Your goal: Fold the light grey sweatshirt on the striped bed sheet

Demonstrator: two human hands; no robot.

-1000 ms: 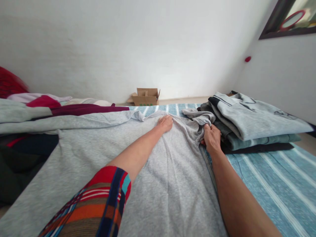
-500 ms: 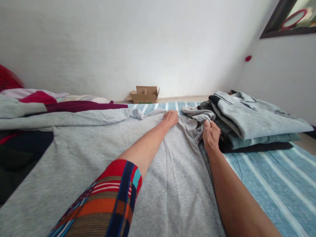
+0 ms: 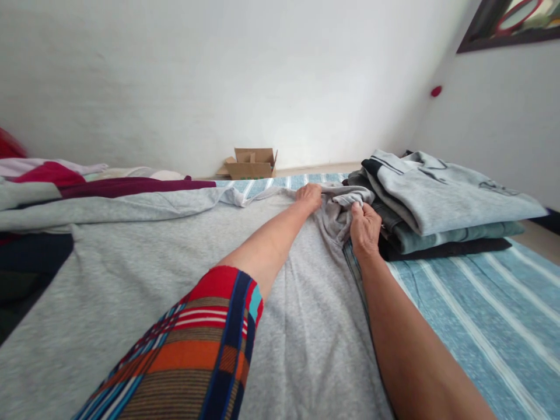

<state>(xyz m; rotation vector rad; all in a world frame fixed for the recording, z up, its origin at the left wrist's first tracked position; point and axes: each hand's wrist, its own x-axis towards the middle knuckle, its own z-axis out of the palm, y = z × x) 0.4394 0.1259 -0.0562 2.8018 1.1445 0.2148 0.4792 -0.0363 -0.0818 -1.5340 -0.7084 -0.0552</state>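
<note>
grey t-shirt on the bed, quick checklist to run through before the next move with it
1. Right hand grips the bunched sleeve of the grey t-shirt: ok.
2. Left hand rests on the shirt's far edge: ok.
3. Shirt body lies flat: not ok, creases run toward the hands.
4. Sleeve spread out: not ok, it is crumpled.
5. Folded clothes stack apart from the sleeve: cannot tell, they look to touch.
6. Striped blue bedsheet bare to the right of the shirt: ok.

Two hands, the left hand point(image 3: 310, 196) and the right hand point(image 3: 364, 228), one spread grey shirt point(image 3: 175, 268), one stack point(image 3: 437, 213) of about four folded garments, one cardboard box point(image 3: 251, 163), and one striped sheet point(image 3: 481, 315).
</note>
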